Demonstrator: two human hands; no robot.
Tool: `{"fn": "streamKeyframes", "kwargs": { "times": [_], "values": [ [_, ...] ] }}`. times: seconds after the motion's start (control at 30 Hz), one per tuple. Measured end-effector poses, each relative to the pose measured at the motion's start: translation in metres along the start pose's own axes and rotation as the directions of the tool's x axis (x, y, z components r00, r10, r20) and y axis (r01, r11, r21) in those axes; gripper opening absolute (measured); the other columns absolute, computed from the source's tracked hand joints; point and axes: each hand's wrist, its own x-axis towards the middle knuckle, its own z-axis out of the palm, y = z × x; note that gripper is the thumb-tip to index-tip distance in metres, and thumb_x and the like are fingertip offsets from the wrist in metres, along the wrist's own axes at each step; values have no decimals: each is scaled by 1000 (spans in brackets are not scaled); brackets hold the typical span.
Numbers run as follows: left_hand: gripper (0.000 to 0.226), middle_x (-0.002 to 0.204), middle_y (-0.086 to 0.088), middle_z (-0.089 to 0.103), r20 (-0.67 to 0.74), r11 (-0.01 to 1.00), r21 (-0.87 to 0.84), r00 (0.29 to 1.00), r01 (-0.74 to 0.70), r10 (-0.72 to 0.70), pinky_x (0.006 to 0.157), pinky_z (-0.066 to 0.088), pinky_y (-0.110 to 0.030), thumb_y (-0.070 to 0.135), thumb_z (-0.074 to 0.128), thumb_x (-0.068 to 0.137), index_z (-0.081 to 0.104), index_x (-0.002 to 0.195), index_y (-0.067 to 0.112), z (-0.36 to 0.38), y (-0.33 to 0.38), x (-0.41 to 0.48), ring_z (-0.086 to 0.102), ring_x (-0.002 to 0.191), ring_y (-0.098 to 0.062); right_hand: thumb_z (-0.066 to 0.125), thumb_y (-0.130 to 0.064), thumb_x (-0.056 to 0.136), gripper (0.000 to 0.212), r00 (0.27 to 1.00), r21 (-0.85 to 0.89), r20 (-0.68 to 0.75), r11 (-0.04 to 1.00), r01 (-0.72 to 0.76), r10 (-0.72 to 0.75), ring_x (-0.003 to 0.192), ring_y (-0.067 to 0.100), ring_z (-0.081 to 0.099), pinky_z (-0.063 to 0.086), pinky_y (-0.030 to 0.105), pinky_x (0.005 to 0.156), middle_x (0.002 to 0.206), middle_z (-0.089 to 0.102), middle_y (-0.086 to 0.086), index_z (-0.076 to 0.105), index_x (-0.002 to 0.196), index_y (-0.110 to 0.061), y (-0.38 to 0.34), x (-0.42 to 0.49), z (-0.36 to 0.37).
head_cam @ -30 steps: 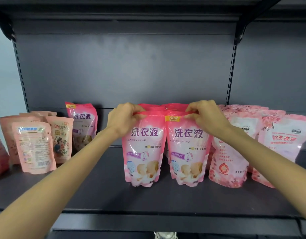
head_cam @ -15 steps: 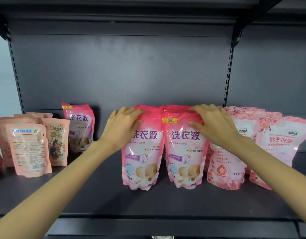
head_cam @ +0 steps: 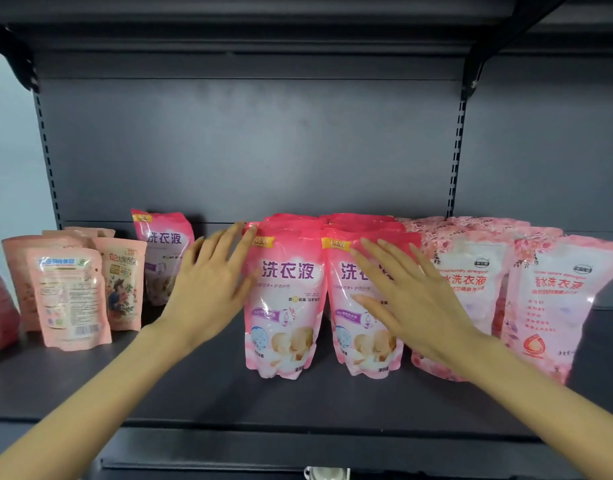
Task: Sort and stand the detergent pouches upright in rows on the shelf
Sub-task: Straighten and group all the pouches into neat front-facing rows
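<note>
Two hands work above a dark shelf (head_cam: 194, 386). One white object (head_cam: 326, 474), nearest of all, is cut by the bottom edge; kind unclear.

Landmark: left NEW pouch (head_cam: 287, 306), upright at the front, mid-shelf.
- Left hand (head_cam: 211, 289): just left of it, flat, fingers straight and spread, tips at its upper left corner, holding nothing.
- Right hand (head_cam: 412, 306): to its right, flat and spread, holding nothing, in front of the twin pouch (head_cam: 358, 344). Whether it touches, can't tell.
- Twin stands against the landmark's right side. Both are pink, with a yellow "NEW" flag and purple "洗衣液".

Behind the landmark and its twin: matching red-pink tops, at least two more per file.

Right of the landmark: two rose-print fronts, first rose pouch (head_cam: 471, 282) and second rose pouch (head_cam: 554, 306), with red "洗衣液" and a blurred English line. More tops behind, count unclear.

Left of the landmark: five small salmon pouches (head_cam: 21, 271), among them a barcode pouch (head_cam: 69, 299) and a figure pouch (head_cam: 123, 285).

Behind-left: one lone pink pouch (head_cam: 163, 244), "洗衣液", by the grey back panel (head_cam: 263, 150).
</note>
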Motion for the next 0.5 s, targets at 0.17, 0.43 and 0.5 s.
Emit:
{"fn": "streamKeyframes", "kwargs": {
  "times": [0.17, 0.43, 0.5],
  "values": [
    [71, 139, -13, 47, 100, 996, 56, 992, 67, -72, 97, 40, -54, 57, 10, 93, 47, 135, 13, -2, -22, -29, 47, 125, -33, 7, -57, 96, 71, 986, 31, 135, 994, -101, 96, 125, 24, 51, 40, 50, 101, 142, 46, 6, 50, 135, -17, -28, -7, 5],
    [77, 123, -12, 61, 197, 988, 123, 974, 89, -113, 98, 38, -50, 57, 5, 93, 60, 123, 12, 1, -62, -64, 59, 112, -31, 18, -61, 92, 70, 935, 33, 302, 978, -208, 189, 123, 26, 52, 46, 51, 91, 139, 50, 8, 50, 134, -15, -76, -13, 7],
    [77, 126, -9, 60, 224, 991, 110, 969, 78, -101, 95, 43, -52, 58, 5, 93, 58, 125, 13, 1, -81, -76, 55, 116, -28, 27, -60, 88, 67, 931, 40, 313, 977, -211, 188, 122, 25, 53, 45, 48, 91, 137, 52, 7, 50, 134, -16, -94, -10, 6]
  ]
}}
